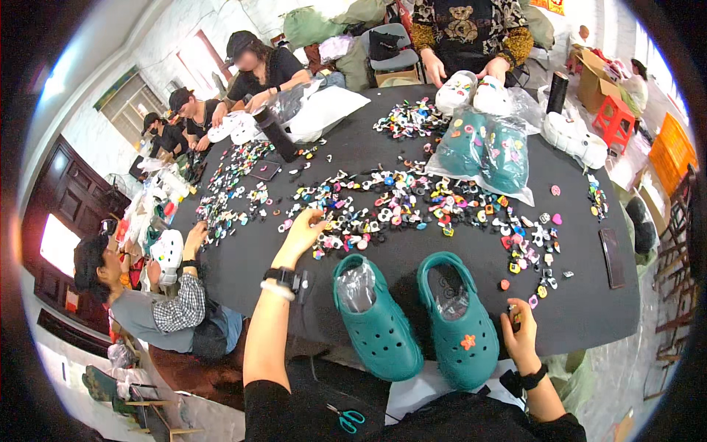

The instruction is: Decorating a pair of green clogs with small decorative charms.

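Two teal clogs stand side by side at the table's near edge, toes toward me. On the right clog [458, 324] sits an orange flower-shaped shoe charm [468, 342]; the left clog [375, 324] shows only bare holes, with clear plastic inside its opening. My left hand [300, 234] reaches over the near left edge of a spread of colourful shoe charms [398, 202], its fingers apart and curved. Beside the right clog, my right hand [521, 335] is curled with thumb and fingertips together around something too small to make out.
Bagged teal clogs [482, 151] with charms lie beyond the spread. A dark phone [611, 258] rests at right, a black cylinder [275, 135] at far left. Co-workers sit along the left side, and another person's hands hold white clogs [471, 94] opposite. Teal-handled scissors [350, 420] lie near my lap.
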The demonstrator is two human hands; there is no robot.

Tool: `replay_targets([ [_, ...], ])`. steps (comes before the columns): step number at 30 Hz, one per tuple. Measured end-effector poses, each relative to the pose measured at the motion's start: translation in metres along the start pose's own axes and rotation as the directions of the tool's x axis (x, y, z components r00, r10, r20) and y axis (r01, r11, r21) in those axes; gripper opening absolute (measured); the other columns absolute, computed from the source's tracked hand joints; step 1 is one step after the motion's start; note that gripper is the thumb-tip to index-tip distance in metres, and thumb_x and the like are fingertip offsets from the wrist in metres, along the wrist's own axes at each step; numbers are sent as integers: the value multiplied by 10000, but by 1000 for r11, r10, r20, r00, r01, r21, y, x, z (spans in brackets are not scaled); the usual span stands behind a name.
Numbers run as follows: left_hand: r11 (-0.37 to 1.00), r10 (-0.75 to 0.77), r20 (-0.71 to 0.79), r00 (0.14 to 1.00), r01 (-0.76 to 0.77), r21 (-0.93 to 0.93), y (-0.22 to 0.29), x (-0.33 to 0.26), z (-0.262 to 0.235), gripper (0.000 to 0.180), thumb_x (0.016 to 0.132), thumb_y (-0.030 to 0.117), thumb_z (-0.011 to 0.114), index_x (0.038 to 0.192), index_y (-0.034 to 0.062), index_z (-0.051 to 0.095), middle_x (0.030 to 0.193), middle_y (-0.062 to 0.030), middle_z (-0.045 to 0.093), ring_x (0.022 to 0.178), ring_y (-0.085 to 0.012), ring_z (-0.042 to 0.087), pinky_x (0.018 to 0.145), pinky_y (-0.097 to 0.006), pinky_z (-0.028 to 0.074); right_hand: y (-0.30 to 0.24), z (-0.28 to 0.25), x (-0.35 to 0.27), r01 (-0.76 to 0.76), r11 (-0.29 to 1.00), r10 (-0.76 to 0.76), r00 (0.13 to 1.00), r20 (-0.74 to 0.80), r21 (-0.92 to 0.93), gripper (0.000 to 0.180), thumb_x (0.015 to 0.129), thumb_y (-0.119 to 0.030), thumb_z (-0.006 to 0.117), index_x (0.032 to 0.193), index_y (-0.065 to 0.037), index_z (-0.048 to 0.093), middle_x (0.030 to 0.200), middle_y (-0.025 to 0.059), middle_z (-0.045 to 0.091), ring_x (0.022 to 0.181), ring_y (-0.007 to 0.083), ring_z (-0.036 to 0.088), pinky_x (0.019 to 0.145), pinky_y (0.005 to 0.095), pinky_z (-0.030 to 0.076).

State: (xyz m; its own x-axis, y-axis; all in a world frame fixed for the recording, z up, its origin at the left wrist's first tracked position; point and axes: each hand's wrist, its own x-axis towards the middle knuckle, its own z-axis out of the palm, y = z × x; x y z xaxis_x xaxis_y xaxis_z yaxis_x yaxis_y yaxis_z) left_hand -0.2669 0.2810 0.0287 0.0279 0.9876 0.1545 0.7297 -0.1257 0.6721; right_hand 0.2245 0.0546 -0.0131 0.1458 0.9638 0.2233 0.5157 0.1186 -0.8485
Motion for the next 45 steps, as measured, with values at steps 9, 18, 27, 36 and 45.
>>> replay_targets([
  [9, 979, 113, -103, 988, -92, 182, -40, 114, 3, 457, 773, 113, 638, 1222, 54, 580, 1188, -197, 600, 1144, -338, 551, 994, -401, 423, -8, 8, 7, 261, 922, -243, 965, 98, -286, 120, 742, -19, 663, 835, -74, 611, 665, 88, 567, 616, 288, 559, 576, 397, 412],
  [18, 933, -28, 145, 989, -26, 358, -64, 157, 39, 573, 801, 265, 648, 1350, 216, 493, 1392, -150, 452, 1283, -363, 420, 1048, -416, 369, -10, 7, 12, 294, 909, -256, 953, 162, -295, 153, 650, -4, 663, 758, -99, 613, 625, 67, 521, 590, 276, 527, 562, 390, 380],
  [27, 890, 267, 273, 924, -345, 297, -14, 106, 49, 294, 759, 52, 614, 1050, 90, 630, 1022, -146, 609, 983, -323, 580, 864, -407, 467, -3, 5, 11, 297, 893, -256, 953, 162, -338, 183, 614, 11, 647, 750, -103, 602, 630, 69, 503, 595, 279, 507, 552, 384, 363],
  [36, 995, -35, 21, 999, 37, -97, -40, 48, -19, 288, 780, -23, 614, 1052, 65, 644, 1077, -89, 632, 973, -213, 607, 790, -324, 505, -7, 6, 10, 318, 890, -277, 946, 166, -326, 186, 609, 21, 644, 749, -89, 592, 643, 83, 505, 601, 292, 504, 560, 386, 365],
  [45, 67, -386, 332, 861, 385, -920, -27, 21, -36, 246, 941, 157, 553, 1141, 15, 537, 1044, -133, 624, 855, -279, 620, 830, -494, 536, -6, 6, 10, 331, 882, -299, 943, 145, -334, 150, 637, 10, 631, 751, -82, 598, 642, 84, 504, 604, 295, 507, 566, 387, 373],
])
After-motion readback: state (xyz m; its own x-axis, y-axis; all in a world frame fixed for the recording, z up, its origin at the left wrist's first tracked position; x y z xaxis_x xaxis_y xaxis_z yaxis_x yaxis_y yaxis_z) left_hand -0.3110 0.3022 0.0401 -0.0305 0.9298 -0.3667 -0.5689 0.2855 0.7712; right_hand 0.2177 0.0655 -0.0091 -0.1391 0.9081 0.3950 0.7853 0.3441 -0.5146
